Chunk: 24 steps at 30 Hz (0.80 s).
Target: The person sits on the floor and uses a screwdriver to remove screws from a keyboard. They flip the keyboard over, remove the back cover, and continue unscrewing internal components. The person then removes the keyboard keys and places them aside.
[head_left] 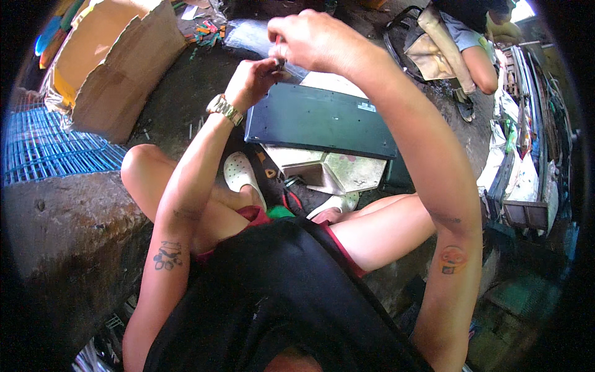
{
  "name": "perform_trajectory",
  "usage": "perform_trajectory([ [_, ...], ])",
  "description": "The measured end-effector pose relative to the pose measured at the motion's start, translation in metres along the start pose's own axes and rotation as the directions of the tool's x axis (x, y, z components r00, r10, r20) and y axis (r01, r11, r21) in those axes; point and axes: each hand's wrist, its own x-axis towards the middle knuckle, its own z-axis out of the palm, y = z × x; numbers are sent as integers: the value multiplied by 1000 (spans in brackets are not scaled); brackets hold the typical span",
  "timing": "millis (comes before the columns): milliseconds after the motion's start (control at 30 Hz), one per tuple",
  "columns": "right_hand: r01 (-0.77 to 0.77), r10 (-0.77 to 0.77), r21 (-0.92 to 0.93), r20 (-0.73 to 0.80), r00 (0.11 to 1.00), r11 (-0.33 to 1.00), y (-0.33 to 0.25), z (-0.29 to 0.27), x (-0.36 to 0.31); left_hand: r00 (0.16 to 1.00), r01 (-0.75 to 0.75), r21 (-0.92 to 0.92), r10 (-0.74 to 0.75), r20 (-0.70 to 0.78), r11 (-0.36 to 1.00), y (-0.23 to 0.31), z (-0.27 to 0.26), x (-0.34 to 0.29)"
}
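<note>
Both my hands are raised close together above the far edge of a dark flat panel. My left hand [253, 82], with a metal watch [224, 109] on its wrist, is closed in a pinch. What its fingertips hold is small and dark, too small to make out. My right hand [319, 42] is curled just beyond, its fingers closed around a thin red piece [277, 39] that is mostly hidden. Below the hands lies the dark panel [322, 118], which looks like the underside of a keyboard. It rests on a pale, angular block [353, 170].
A torn cardboard box [118, 77] stands at the far left by a blue wire rack [56, 146]. Colourful scraps [207, 33] lie beyond. Red-handled pliers [291, 195] seem to lie between my feet. Another person's leg [478, 67] is at the far right, near stacked scrap [527, 161].
</note>
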Motion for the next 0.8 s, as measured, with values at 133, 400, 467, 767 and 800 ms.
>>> perform_trajectory([
  [133, 92, -93, 18, 71, 993, 996, -19, 25, -2, 985, 167, -443, -169, 35, 881, 0, -3, -47],
  [400, 45, -48, 24, 125, 991, 999, -30, 56, 0, 994, -90, 352, 104, -22, 932, -44, -18, -56],
  [467, 38, -39, 11, 106, 994, 999, -33, 57, -2, 983, -165, 316, 182, -25, 934, -54, -22, -57],
  [767, -7, 30, -132, 167, 986, 991, -50, 60, 3, 986, -58, 486, 125, -106, 872, -48, -9, -69],
  [800, 22, -1, -126, 167, 986, 992, -49, 60, 3, 985, -114, 538, 165, -47, 835, -45, -10, -70],
])
